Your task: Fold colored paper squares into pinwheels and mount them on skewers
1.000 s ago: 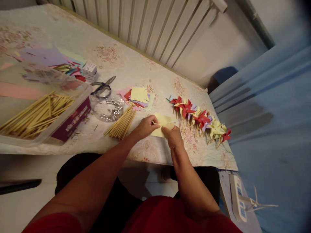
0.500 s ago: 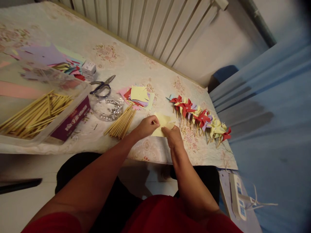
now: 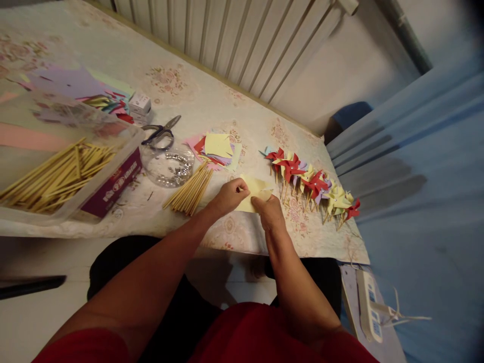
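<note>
Between my two hands is a square of pale yellow paper (image 3: 257,187), with a slit showing at its right corner. My left hand (image 3: 231,196) has thumb and forefinger pinched together at the paper's left side. From the right, my right hand (image 3: 269,209) grips the sheet, thumb on top and the other fingers hidden beneath. Just left of my left hand lies a bundle of thin wooden sticks (image 3: 192,189). Behind the hands sits a pile of cut paper squares (image 3: 218,146), a yellow one on top. Finished paper pinwheels (image 3: 313,185) on sticks lie in a row to the right.
A round clear dish (image 3: 166,171) of small metal pieces stands beside scissors (image 3: 162,133). Farther left are a plastic box (image 3: 132,151) of sticks, small white boxes (image 3: 140,103) and coloured paper scraps (image 3: 68,83). A power strip (image 3: 368,305) is at the lower right.
A second ago, the left fingertips held up a small pale bit at the paper's edge; now they are pressed down against the sheet. The right hand stays in place.
</note>
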Tool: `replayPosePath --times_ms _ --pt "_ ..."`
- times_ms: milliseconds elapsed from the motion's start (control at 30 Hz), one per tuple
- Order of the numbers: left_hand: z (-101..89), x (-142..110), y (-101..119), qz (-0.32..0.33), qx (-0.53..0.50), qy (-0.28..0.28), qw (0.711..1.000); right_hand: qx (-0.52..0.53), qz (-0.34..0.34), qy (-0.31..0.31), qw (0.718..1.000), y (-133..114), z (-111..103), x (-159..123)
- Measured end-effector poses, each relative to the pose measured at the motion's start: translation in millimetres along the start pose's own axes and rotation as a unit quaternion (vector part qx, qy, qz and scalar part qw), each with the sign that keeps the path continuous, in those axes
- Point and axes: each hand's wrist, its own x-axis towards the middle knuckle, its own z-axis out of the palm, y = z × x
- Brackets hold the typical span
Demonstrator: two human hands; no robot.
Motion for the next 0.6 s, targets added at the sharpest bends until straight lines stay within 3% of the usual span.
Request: replayPosePath --times_ms 433,600 --pt "2.4 -1.3 6.0 -0.003 0.032 0.03 0.999 0.013 0.008 -0.015 1.0 -5.1 2.6 -4.4" --pt "3.6 -1.1 5.2 -0.005 0.056 0.039 0.998 -0.034 0.001 0.014 0.999 1.7 3.1 -2.2"
